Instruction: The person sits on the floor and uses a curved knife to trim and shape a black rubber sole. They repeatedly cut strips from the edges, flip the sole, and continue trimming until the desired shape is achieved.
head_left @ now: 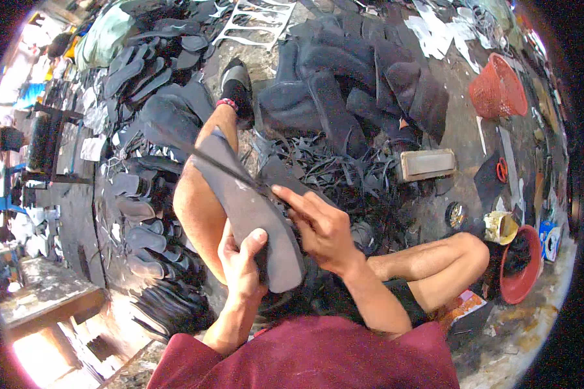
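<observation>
A grey shoe sole lies slantwise over my raised leg, its wide end toward me. My left hand grips its near part, thumb on top and fingers underneath. At the sole's right edge is my right hand, index finger stretched along it and the other fingers curled. From that fingertip a long thin dark piece runs up and left across the sole. It is blurred, so I cannot tell whether it is a blade or a cut strip. Another dark flat piece shows just beyond my right hand.
Dark offcuts heap up in front of me, with big black foam sheets behind. Stacked soles line the left side. At right are a pale block, red scissors, a red basket and a red bowl.
</observation>
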The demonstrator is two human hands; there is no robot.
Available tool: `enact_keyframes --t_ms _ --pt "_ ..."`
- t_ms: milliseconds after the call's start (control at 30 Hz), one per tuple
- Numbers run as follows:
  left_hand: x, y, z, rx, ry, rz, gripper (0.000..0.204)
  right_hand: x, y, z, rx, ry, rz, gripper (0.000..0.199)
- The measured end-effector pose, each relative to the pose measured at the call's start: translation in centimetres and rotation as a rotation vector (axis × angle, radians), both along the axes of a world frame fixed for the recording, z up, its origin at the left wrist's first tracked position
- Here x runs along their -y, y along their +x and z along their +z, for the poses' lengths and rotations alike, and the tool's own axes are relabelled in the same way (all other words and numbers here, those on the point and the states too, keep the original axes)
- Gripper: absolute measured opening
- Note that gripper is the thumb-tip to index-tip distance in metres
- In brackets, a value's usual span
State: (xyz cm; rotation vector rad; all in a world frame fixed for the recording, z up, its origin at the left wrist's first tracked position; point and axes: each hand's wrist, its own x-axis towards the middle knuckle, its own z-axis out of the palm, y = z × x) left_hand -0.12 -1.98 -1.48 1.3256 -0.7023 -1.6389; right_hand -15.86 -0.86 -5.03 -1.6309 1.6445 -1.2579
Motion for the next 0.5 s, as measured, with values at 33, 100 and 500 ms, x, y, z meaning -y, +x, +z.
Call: enact_keyframes --t_ms 33,100,500 --pt "-0.1 -0.1 0.0 0.01 0.006 -0.005 0.062 1.2 0.7 -0.4 -0.039 0.004 -0.039 0.045" --pt "-0.6 -0.3 0.4 0.035 0.031 -0.049 0.068 3.8 1.8 -0.2 -0.047 0.012 -0.093 0.043" --pt "4.2 7.0 3.0 -0.18 0.22 -0.331 0.044 -6.1 2.2 0.8 0.156 -0.015 0.016 0.043"
